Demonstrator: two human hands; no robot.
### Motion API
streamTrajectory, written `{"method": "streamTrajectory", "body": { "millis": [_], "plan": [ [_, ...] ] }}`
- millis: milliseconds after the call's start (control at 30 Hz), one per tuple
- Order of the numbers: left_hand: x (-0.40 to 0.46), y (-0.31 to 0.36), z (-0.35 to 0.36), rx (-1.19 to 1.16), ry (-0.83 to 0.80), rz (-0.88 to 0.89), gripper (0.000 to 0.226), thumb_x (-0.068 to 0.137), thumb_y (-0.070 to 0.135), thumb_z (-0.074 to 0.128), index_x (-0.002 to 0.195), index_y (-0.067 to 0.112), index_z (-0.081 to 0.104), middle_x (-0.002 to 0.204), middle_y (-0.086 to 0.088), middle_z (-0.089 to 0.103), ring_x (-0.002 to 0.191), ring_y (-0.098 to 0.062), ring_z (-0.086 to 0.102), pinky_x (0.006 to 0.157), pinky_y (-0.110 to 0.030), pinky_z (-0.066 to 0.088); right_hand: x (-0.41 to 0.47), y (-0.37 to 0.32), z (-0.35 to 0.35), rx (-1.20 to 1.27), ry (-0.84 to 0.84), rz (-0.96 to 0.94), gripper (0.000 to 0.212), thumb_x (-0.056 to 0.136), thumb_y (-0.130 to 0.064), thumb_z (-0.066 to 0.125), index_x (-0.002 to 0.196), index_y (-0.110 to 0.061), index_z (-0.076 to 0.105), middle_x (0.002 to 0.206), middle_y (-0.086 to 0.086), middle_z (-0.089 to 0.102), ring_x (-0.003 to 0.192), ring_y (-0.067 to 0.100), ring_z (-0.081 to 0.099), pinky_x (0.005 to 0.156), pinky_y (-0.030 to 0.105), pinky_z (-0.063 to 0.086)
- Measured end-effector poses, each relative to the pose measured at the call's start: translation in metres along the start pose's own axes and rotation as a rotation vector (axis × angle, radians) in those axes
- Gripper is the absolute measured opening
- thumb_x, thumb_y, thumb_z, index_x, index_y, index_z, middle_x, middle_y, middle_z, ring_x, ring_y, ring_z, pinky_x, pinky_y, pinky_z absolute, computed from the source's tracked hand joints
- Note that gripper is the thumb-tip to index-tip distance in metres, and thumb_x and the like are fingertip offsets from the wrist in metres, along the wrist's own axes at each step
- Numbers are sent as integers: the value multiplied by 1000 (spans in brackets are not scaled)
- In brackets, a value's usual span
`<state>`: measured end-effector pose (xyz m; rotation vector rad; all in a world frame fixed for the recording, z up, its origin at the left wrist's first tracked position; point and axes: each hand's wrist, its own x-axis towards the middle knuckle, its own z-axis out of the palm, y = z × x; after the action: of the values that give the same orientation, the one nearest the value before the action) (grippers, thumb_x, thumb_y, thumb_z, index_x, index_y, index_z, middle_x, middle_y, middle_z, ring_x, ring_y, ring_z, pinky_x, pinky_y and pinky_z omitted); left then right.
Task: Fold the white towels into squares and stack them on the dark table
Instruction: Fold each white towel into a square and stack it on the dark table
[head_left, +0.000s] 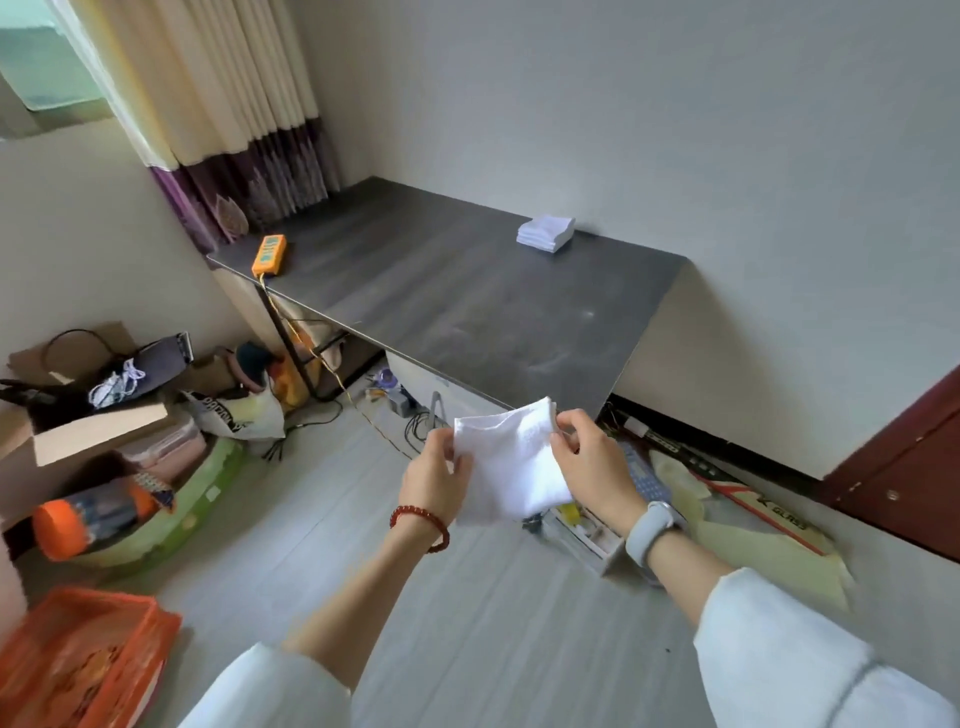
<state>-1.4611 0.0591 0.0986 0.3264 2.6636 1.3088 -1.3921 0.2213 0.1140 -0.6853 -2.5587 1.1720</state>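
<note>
Ahead, dark table (467, 291) by the wall, perhaps four folded towels (545, 234) stacked; both hands (519, 473) pinching a white towel (511, 457).

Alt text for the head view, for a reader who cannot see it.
Both hands, left hand and right hand, hold a partly folded white towel in the air before a dark table, where a stack of folded towels and an orange power strip lie.

Only thing I can really make out is "K GLASS" on the long flat box (748, 499) on the floor. Print on the plastic bag (239, 415) is too blurry.
</note>
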Motion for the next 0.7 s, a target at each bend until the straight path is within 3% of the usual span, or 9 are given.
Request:
{"method": "streamTrajectory", "body": {
  "millis": [167, 400, 467, 600, 700],
  "plan": [
    [155, 23, 9, -38, -71, -5, 18, 89, 20, 56, 104, 12, 60, 95, 1, 61, 89, -15, 54, 74, -22, 38, 132, 1, 13, 93, -31, 124, 14, 92, -22, 49, 100, -12, 55, 62, -7, 47, 59, 12, 43, 55, 26, 31],
    [370, 44, 52, -65, -222, -97, 20, 87, 22, 57, 104, 12, 63, 104, -2, 64, 94, -19, 59, 83, -31, 49, 336, 21, 41, 229, -121, 279, 19, 92, -29, 47, 94, -13, 55, 68, -1, 53, 61, 14, 49, 56, 27, 39],
    [424, 52, 61, -73, -348, -133, 23, 86, 18, 57, 108, 12, 62, 101, -3, 65, 88, -20, 61, 77, -34, 51, 390, 23, 46, 227, -124, 313, 23, 91, -23, 47, 94, -1, 56, 68, 5, 52, 60, 17, 46, 56, 29, 38],
    [523, 74, 70, -111, -443, -153, 25, 87, 8, 57, 112, 9, 61, 85, -2, 62, 65, -10, 57, 52, -20, 49, 481, 22, 55, 215, -83, 377, 31, 87, -18, 47, 94, 12, 52, 69, 10, 49, 62, 21, 45, 58, 31, 36],
    [596, 94, 82, -112, -406, -119, 23, 85, 13, 60, 108, 10, 64, 87, -3, 64, 70, -16, 58, 57, -25, 48, 544, 21, 54, 236, -2, 403, 30, 88, -20, 48, 96, 8, 54, 76, 17, 58, 66, 24, 50, 61, 33, 38]
  ]
}}
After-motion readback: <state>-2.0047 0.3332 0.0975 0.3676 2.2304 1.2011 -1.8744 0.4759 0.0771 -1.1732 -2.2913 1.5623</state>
